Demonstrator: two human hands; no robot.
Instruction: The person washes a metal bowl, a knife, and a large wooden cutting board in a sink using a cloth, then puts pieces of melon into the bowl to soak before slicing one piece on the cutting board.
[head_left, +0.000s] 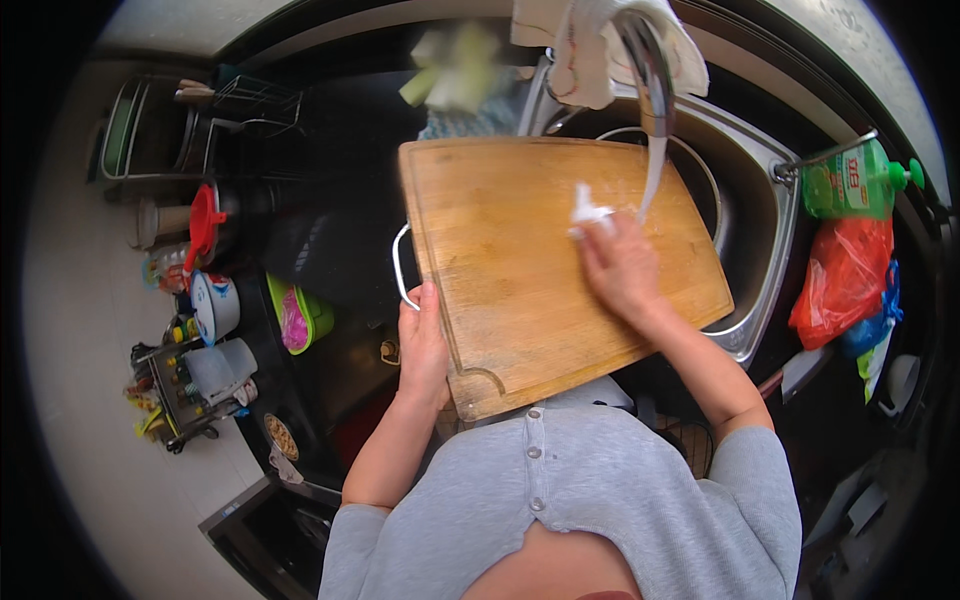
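A large wooden cutting board (510, 277) with a metal handle at its left end lies tilted over the sink's left side. My left hand (424, 341) grips its left edge near that handle, thumb on top. My right hand (621, 262) presses a white, blurred cloth or wipe (589, 210) on the board's upper right part. Water runs from the chrome faucet (654, 82) onto the board beside my right hand. Under the board's right end is the stainless-steel sink (784, 217), partly hidden, with a round rim showing inside it.
Blurred pale green vegetable pieces (454, 71) are behind the board. Right of the sink stand a green soap bottle (844, 180), a red plastic bag (847, 277) and a cleaver (802, 375). A green bin (319, 322) and a white lidded pot (217, 307) are at left.
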